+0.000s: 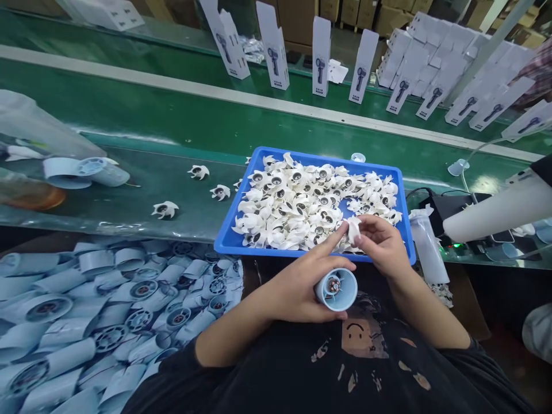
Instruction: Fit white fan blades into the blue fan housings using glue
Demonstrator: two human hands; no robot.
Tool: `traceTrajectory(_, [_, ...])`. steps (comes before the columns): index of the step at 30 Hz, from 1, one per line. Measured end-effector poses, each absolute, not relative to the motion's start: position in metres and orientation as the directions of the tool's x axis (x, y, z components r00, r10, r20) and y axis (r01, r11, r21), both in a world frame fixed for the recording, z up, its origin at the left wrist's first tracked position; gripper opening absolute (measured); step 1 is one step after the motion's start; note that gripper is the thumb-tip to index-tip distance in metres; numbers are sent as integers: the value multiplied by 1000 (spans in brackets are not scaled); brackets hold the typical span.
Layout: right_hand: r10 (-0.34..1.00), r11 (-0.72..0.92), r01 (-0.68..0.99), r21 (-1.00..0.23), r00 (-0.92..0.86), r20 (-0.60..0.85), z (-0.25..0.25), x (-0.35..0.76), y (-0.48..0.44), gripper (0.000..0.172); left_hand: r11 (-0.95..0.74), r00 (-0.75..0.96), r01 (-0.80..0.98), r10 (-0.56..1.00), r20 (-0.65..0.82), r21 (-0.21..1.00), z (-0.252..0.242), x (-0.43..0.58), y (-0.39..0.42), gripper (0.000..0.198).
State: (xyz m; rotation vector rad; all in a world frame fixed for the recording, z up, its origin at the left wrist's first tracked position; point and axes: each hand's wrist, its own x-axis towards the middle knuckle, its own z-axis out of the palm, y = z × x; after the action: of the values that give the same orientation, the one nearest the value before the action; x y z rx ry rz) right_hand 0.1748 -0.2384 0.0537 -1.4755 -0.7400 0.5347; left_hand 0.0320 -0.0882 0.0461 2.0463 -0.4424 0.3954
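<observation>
My left hand is wrapped round a light blue fan housing, an open tube with a small copper-wound motor inside. Its mouth faces up toward me. In my right hand a white fan impeller is pinched between thumb and fingers, and my left index fingertip touches or nearly touches it. Both hands are at the near edge of a blue tray heaped with white impellers.
Many blue housings fill a bin at lower left. Loose impellers lie left of the tray. White printed boxes stand along the green conveyor. A white cylindrical device juts in from the right. A person's checked sleeve shows at far right.
</observation>
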Motion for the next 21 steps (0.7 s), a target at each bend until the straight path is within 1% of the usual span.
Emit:
traceTrajectory(2, [765, 64, 43, -997, 640, 77, 53, 178, -243, 41, -509, 892, -408, -44, 450, 758, 49, 31, -85, 62])
traceTrajectory(4, [799, 70, -15, -997, 599, 47, 56, 178, -247, 47, -610, 900, -302, 70, 429, 732, 50, 32, -84, 57])
traceTrajectory(6, [821, 83, -46, -995, 570, 42, 64, 174, -251, 45, -732, 899, -204, 124, 421, 650, 52, 34, -86, 51])
traceTrajectory(7, [827, 89, -36, -995, 559, 54, 69, 171, -253, 39, -780, 891, -179, 130, 435, 600, 53, 35, -87, 50])
traceTrajectory(8, [831, 88, 25, -996, 549, 87, 74, 167, -255, 31, -813, 881, -169, 129, 455, 557, 53, 37, -90, 50])
traceTrajectory(9, [834, 77, 143, -987, 533, 142, 79, 163, -257, 24, -838, 867, -174, 119, 484, 517, 54, 39, -92, 49])
traceTrajectory(10, [836, 55, 306, -951, 507, 211, 84, 159, -258, 20, -860, 846, -190, 101, 523, 474, 54, 41, -95, 46])
traceTrajectory(11, [841, 23, 486, -873, 463, 280, 88, 155, -258, 19, -879, 822, -213, 75, 565, 426, 54, 42, -97, 43])
traceTrajectory(12, [848, -13, 648, -762, 411, 335, 90, 152, -258, 17, -896, 796, -233, 47, 604, 377, 53, 44, -100, 38])
traceTrajectory(13, [856, -45, 762, -645, 363, 368, 92, 150, -257, 15, -909, 771, -249, 22, 636, 333, 53, 45, -102, 34])
traceTrajectory(14, [863, -68, 824, -563, 332, 382, 92, 148, -255, 12, -918, 751, -258, 6, 661, 301, 52, 45, -105, 31])
traceTrajectory(15, [868, -81, 854, -514, 314, 384, 92, 147, -253, 10, -923, 735, -258, 3, 678, 284, 52, 45, -107, 29])
traceTrajectory(16, [872, -86, 865, -494, 304, 382, 91, 147, -251, 10, -925, 725, -254, 10, 689, 281, 52, 45, -109, 29])
traceTrajectory(18, [874, -74, 856, -511, 302, 380, 90, 149, -250, 8, -923, 710, -250, 32, 703, 294, 51, 44, -111, 29])
traceTrajectory(21, [866, -42, 831, -554, 307, 395, 93, 152, -254, 12, -910, 712, -249, 61, 699, 332, 51, 43, -110, 29])
